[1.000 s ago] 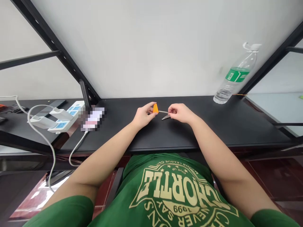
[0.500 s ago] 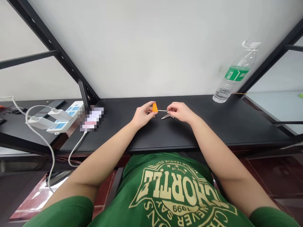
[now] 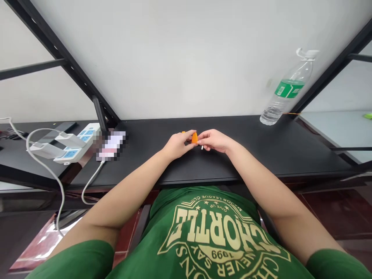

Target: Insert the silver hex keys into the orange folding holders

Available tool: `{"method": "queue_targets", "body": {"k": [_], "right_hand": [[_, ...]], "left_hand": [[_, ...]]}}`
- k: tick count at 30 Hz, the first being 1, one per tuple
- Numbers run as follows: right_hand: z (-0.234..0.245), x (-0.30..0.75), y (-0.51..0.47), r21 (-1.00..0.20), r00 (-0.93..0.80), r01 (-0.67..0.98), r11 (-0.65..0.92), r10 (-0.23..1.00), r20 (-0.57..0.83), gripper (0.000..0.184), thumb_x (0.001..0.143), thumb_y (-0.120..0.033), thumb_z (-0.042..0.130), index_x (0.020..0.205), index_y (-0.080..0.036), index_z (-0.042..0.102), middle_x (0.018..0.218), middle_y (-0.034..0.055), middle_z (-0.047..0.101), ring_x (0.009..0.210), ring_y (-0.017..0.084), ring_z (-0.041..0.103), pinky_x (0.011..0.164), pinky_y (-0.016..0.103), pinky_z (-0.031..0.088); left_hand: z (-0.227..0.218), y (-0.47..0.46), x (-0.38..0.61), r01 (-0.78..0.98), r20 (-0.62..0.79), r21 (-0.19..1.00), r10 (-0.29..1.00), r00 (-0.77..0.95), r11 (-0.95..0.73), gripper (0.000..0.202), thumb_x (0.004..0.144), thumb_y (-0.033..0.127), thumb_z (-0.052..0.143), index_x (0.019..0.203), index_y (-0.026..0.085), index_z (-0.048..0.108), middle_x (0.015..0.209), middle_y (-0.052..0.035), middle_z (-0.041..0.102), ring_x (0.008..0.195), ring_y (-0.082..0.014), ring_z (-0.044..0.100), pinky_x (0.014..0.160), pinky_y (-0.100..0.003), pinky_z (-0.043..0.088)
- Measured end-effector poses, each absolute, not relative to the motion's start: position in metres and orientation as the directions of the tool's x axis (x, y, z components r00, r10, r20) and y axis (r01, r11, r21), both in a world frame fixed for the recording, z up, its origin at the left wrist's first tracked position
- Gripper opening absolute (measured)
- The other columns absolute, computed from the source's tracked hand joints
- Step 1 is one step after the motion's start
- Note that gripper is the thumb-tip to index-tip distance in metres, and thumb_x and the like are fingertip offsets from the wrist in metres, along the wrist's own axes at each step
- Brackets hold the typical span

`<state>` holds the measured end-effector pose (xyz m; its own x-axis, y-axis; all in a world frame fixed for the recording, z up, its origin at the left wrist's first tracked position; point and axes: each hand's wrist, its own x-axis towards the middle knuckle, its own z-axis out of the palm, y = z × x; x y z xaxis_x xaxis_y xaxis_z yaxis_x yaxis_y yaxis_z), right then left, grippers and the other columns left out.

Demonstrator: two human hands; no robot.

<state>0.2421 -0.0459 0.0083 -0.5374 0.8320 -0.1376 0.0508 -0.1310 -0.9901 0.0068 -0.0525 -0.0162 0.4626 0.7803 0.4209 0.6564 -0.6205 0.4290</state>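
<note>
Between the thumb and fingers of my left hand (image 3: 178, 145) is a small orange plastic holder (image 3: 194, 138). A second bit of orange shows behind those fingers. My right hand (image 3: 215, 140) is closed close against the holder's right side, its fingertips at the orange edge. Below these fingertips sticks out the short silvery end of a thin metal rod (image 3: 202, 147), which looks like part of a hex key. The rest of the metal is hidden by the fingers. Both hands are just over the black tabletop (image 3: 200, 170).
A clear plastic bottle (image 3: 286, 95) with a green label stands at the back right by the wall. On the left lie a blurred-out phone (image 3: 112, 145) on a white cable and a power strip (image 3: 78, 143) with chargers. Black metal frame posts rise at both sides.
My right hand has moved left, up against the orange holder, and the rod between them no longer shows. The holder has shifted slightly right. The fan of metal rods is now mostly hidden.
</note>
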Motion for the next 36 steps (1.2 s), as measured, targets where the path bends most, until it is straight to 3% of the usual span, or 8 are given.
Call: {"method": "queue_targets", "body": {"k": [4,10,13,17,20,23,29,36], "right_hand": [[0.003,0.239,-0.043,-0.974,-0.52,0.023,-0.224,0.829,-0.203,0.025,0.073,-0.021,0.096,0.083,-0.013,0.074,0.068,0.0028,0.067,0.057,0.008,0.056,0.048,0.019,0.046],[0.0,0.231,-0.043,-0.972,-0.463,-0.044,-0.232,0.866,-0.186,0.029,0.075,-0.024,0.097,0.082,-0.014,0.072,0.069,0.0034,0.068,0.057,0.008,0.056,0.049,0.018,0.048],[-0.001,0.226,-0.045,-0.971,-0.43,-0.071,-0.227,0.886,-0.176,0.031,0.076,-0.025,0.096,0.083,-0.016,0.068,0.07,0.0027,0.068,0.061,0.009,0.059,0.056,0.02,0.052],[0.001,0.235,-0.042,-0.993,-0.393,0.114,-0.027,0.917,-0.07,0.022,0.09,-0.035,0.083,0.09,-0.019,0.067,0.074,0.0023,0.069,0.064,0.013,0.06,0.06,0.026,0.051],[0.004,0.256,-0.035,-0.805,-0.386,0.499,0.321,0.914,0.125,0.006,0.093,-0.025,0.074,0.089,-0.02,0.073,0.086,0.0029,0.07,0.074,0.015,0.061,0.07,0.028,0.048],[0.005,0.275,-0.031,-0.525,-0.506,0.701,0.482,0.855,0.11,0.011,0.09,-0.014,0.069,0.087,-0.02,0.078,0.103,0.0053,0.07,0.084,0.017,0.062,0.077,0.029,0.047],[0.008,0.274,-0.036,-0.371,-0.509,0.803,0.467,0.861,-0.018,0.016,0.093,-0.012,0.065,0.092,-0.02,0.079,0.112,0.0074,0.069,0.087,0.017,0.064,0.075,0.028,0.046],[0.003,0.268,-0.035,-0.335,-0.548,0.778,0.532,0.835,0.052,0.016,0.091,-0.011,0.064,0.095,-0.02,0.077,0.109,0.0095,0.07,0.091,0.021,0.063,0.077,0.031,0.044]], "left_hand": [[-0.012,-0.058,0.013,0.75,0.402,0.279,0.782,0.477,-0.601,0.062,0.092,0.035,0.076,0.151,0.023,0.06,0.113,-0.0078,0.082,0.108,-0.028,0.077,0.101,-0.041,0.06],[-0.012,-0.059,0.016,0.753,0.393,0.349,0.816,0.423,-0.558,0.055,0.093,0.034,0.071,0.147,0.025,0.062,0.104,-0.0027,0.082,0.093,-0.0214,0.078,0.089,-0.033,0.06],[-0.011,-0.06,0.018,0.782,0.416,0.309,0.816,0.401,-0.541,0.049,0.092,0.036,0.072,0.139,0.026,0.066,0.098,-0.0015,0.081,0.091,-0.022,0.078,0.087,-0.033,0.059],[-0.008,-0.061,0.019,0.808,0.431,0.276,0.818,0.38,-0.521,0.044,0.091,0.036,0.072,0.134,0.027,0.067,0.094,-0.0007,0.081,0.089,-0.023,0.077,0.086,-0.035,0.058],[-0.006,-0.06,0.015,0.819,0.415,0.308,0.843,0.342,-0.484,0.048,0.091,0.035,0.071,0.138,0.027,0.064,0.098,-0.0011,0.082,0.09,-0.0225,0.077,0.086,-0.034,0.058],[-0.006,-0.057,0.009,0.814,0.393,0.321,0.85,0.351,-0.485,0.052,0.091,0.034,0.07,0.142,0.027,0.062,0.102,-0.0012,0.082,0.093,-0.0222,0.078,0.088,-0.034,0.058],[-0.006,-0.057,0.005,0.81,0.371,0.28,0.836,0.404,-0.515,0.055,0.089,0.036,0.069,0.143,0.025,0.062,0.104,-0.0019,0.082,0.096,-0.0239,0.078,0.092,-0.037,0.057],[-0.007,-0.055,0.005,0.796,0.424,0.199,0.782,0.456,-0.572,0.048,0.089,0.038,0.068,0.134,0.023,0.066,0.102,-0.0059,0.08,0.092,-0.0256,0.076,0.092,-0.041,0.056]]}}
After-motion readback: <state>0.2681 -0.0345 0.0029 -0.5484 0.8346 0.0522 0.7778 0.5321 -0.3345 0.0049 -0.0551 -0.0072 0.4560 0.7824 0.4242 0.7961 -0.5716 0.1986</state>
